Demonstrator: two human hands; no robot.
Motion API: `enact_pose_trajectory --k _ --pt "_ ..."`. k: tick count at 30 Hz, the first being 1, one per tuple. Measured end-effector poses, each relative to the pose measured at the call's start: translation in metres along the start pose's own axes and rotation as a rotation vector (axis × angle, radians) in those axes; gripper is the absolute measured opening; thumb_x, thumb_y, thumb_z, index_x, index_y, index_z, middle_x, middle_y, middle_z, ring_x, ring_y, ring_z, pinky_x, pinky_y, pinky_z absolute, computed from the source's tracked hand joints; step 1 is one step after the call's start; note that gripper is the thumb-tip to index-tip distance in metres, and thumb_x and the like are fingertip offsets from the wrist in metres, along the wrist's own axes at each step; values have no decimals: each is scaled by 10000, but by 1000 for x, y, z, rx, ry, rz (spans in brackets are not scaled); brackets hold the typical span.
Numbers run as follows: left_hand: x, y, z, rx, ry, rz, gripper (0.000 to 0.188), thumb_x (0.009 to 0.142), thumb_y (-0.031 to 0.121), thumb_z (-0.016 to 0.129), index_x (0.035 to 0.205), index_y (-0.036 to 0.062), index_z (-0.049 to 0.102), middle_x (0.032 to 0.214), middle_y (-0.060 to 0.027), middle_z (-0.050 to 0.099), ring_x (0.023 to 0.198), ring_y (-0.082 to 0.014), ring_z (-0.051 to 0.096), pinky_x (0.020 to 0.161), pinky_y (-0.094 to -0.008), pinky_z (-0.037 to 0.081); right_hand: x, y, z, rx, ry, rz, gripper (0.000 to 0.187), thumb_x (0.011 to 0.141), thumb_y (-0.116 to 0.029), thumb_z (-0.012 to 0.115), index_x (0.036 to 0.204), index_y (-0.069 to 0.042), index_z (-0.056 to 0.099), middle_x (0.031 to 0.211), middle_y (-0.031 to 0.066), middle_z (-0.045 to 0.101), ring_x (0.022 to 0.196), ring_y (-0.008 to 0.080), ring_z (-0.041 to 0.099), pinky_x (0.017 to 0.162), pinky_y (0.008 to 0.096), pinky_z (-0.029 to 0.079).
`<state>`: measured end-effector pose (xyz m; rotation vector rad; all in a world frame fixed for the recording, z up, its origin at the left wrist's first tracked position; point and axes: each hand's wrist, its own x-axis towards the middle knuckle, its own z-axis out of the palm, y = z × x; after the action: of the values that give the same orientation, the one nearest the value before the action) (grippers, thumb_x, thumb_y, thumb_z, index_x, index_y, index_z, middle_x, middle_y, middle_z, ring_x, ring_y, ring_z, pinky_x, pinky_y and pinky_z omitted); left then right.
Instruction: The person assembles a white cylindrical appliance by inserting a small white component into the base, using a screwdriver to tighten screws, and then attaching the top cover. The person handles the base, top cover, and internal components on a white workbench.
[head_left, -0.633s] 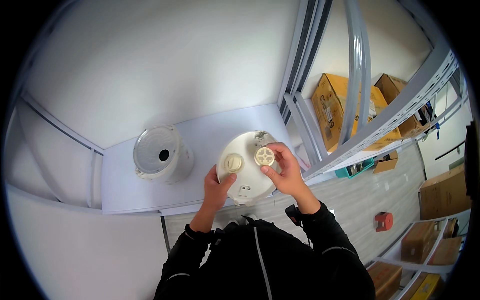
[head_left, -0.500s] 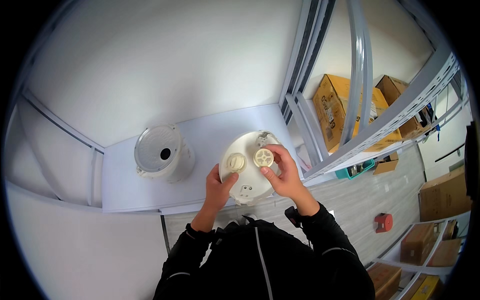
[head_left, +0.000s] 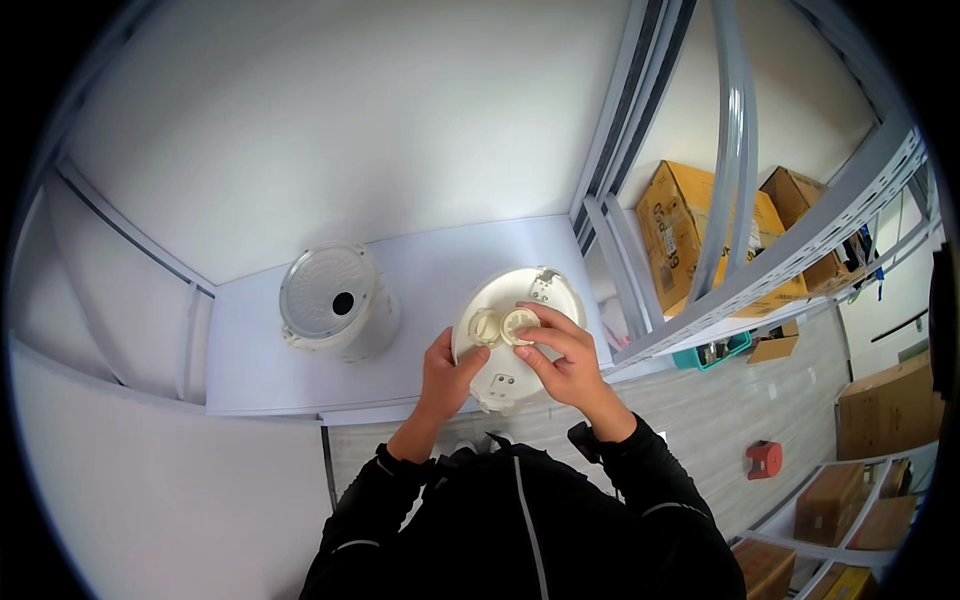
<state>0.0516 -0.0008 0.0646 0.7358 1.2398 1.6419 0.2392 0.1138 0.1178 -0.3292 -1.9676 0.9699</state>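
left hand [head_left: 447,372]: clamped on the lower-left rim of the round white appliance body [head_left: 517,340], thumb up on its top face; grip firm, steadying it
right hand [head_left: 562,352]: fingertips pinched around the small cream ribbed cap [head_left: 519,324] on the body's top face; grasping the cap
second cap [head_left: 484,327]: similar cream round piece just beside the first, touching or nearly touching it, cannot tell which
body position: held over the front edge of the white desk [head_left: 440,270], partly past it, above the grey floor [head_left: 700,430]
other unit [head_left: 335,302]: white round unit with a dark centre hole, resting on the desk well left of the hands
risk 1: the body overhangs the desk edge; if the left-hand hold loosens while the cap is worked, it may tip and drop to the floor
risk 2: the cap is small and held by fingertips only; a slip could send it off the edge
risk 3: the two caps sit close together; fingers may knock the neighbouring one
surroundings: metal shelving [head_left: 720,240] and cardboard boxes [head_left: 690,225] to the right, not in reach
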Motion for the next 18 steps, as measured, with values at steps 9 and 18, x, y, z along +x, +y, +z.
enact_pose_trajectory --k 9,18 --pt "1 5 6 -50 24 23 326 964 89 756 1259 -17 664 1123 -79 756 966 -125 706 840 -299 578 -3 4 8 -12 3 22 195 870 -4 856 1039 -20 761 1368 189 718 955 238 764 801 323 603" --pt "4 5 2 -38 19 19 321 973 94 756 1259 -19 663 1123 -73 754 969 -117 702 841 -291 574 -1 5 11 -27 7 178 523 858 -32 861 1313 -54 605 1314 155 701 1101 263 686 949 375 541"
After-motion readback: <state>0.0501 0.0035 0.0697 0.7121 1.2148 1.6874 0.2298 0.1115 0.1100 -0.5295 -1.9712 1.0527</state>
